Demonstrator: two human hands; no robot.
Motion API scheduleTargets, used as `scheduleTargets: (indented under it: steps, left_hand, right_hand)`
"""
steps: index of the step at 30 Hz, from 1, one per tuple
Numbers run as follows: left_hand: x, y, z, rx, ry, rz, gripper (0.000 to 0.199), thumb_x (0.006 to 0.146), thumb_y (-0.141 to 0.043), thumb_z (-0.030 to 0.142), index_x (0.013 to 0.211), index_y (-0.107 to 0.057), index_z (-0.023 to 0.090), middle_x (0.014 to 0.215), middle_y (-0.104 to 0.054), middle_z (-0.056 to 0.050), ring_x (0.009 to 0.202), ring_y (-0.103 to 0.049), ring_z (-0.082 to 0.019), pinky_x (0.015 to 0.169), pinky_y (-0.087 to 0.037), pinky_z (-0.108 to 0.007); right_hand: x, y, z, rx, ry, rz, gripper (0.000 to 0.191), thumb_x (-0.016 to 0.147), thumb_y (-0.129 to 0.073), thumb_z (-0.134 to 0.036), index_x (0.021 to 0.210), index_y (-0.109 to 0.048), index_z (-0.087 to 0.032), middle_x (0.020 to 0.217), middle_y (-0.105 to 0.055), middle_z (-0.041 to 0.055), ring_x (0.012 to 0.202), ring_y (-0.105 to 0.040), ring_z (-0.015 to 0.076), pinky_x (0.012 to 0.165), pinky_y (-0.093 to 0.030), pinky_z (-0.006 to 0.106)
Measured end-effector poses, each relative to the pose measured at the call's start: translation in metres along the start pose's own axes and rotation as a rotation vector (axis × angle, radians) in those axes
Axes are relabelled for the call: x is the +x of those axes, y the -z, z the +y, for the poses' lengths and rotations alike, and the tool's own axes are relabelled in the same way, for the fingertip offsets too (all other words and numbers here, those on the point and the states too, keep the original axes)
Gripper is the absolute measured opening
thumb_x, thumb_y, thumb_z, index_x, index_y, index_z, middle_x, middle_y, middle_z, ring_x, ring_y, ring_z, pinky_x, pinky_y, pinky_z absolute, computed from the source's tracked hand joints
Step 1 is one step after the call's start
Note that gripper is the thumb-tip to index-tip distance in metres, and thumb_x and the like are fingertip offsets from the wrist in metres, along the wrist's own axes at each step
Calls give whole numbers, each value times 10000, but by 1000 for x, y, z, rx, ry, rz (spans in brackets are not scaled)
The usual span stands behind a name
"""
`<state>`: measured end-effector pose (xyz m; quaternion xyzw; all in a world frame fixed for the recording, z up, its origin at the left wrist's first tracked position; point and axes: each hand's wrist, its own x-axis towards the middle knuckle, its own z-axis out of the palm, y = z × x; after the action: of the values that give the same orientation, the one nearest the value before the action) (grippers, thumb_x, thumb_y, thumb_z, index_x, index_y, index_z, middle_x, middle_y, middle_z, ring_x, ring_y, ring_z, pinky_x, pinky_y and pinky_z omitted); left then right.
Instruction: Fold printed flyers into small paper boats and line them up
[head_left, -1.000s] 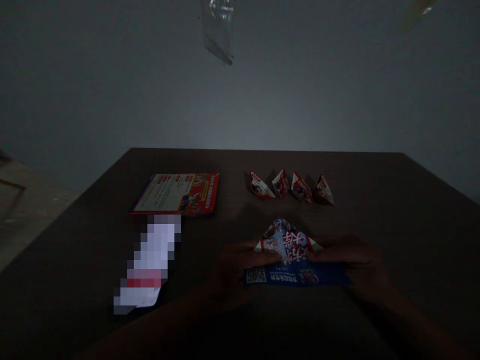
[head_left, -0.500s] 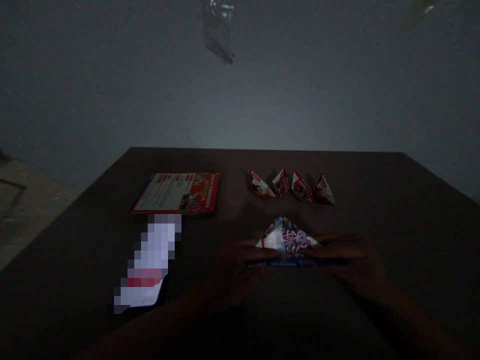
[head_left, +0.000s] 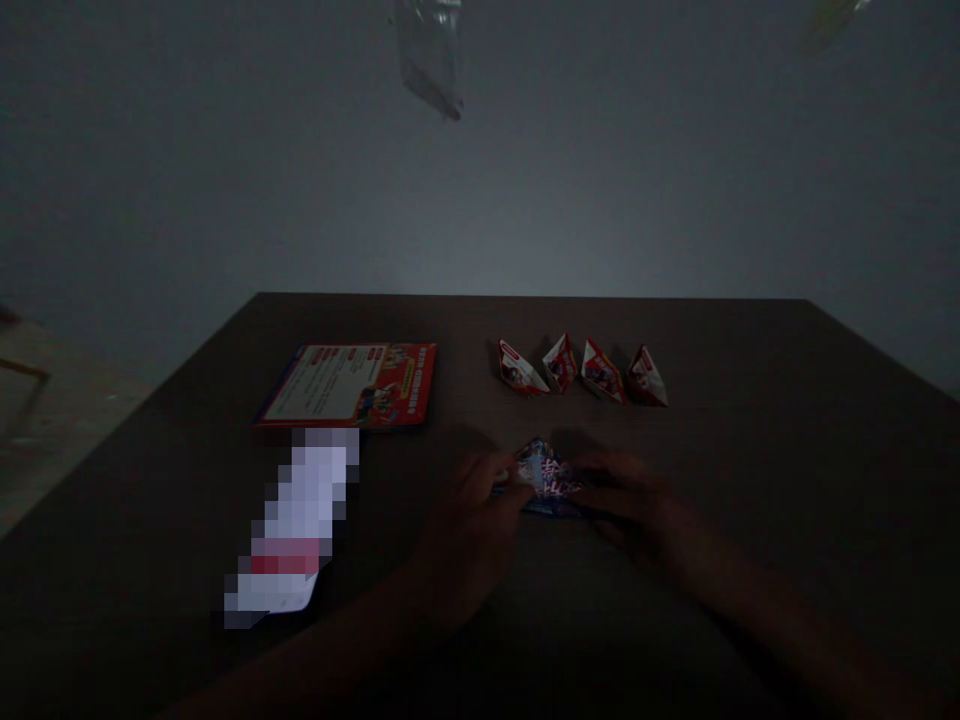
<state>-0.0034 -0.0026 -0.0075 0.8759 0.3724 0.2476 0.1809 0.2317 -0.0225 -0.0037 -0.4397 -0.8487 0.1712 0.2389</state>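
Observation:
A piece of folded printed paper, blue and pink with a peaked top, is between my two hands low over the dark table. My left hand grips its left side, with the thumb across the front and bent fingers behind. At the right side, my right hand holds the paper's edge, its fingers pointing inward. Dim light hides the undersides of both hands. Beyond the paper, several small folded-paper boats, red and white, stand in a row.
A red-edged booklet lies on the left of the table. Nearer me is a bright, pixelated phone-like slab. A clear plastic bag hangs at the wall behind.
Both hands have come closer together, the right one moving left. The folded paper now shows narrower between them and has shifted slightly left. The view has shifted a little.

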Motion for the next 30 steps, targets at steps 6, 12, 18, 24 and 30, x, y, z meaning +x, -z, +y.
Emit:
scheduleTargets:
  steps: [6, 12, 18, 24, 30]
  left_hand:
    - [3, 3, 4, 75, -62, -126, 285, 843, -473, 52, 1089, -575, 155, 1050, -591, -82, 933, -521, -209, 830, -473, -343]
    - [6, 5, 1, 132, -74, -223, 185, 874, -445, 79, 955, -595, 148, 926, -590, -68, 846, -505, -200, 744, -460, -324]
    - [7, 6, 0, 77, -76, -215, 165, 897, -436, 150, 913, -600, 156, 942, -574, -72, 887, -497, -204, 792, -440, -334]
    - [11, 8, 3, -4, -8, -284, 161, 888, -460, 174, 922, -617, 160, 909, -602, -61, 855, -534, -190, 736, -438, -295]
    - [19, 12, 6, 6, 142, -351, 126, 831, -513, 156, 871, -633, 166, 854, -637, -49, 805, -580, -187, 697, -423, -283]
  right_hand:
    - [3, 4, -14, -76, 34, -77, 275, 872, -506, -105, 1078, -655, -210, 1067, -652, 91, 956, -620, 213, 832, -534, 358]
    - [3, -1, -23, -204, 8, -136, 204, 888, -495, -143, 980, -672, -189, 929, -655, 81, 829, -612, 225, 731, -528, 379]
    - [3, -3, -25, -96, -4, -158, 254, 884, -488, -92, 1053, -631, -214, 949, -644, 68, 841, -596, 201, 730, -502, 337]
    - [8, -9, -22, 109, -95, -93, 123, 899, -526, -204, 931, -645, -200, 834, -645, 41, 770, -602, 166, 684, -475, 284]
    - [15, -11, -24, 158, -241, -69, 86, 863, -562, -177, 884, -644, -190, 813, -676, 32, 739, -627, 165, 674, -458, 271]
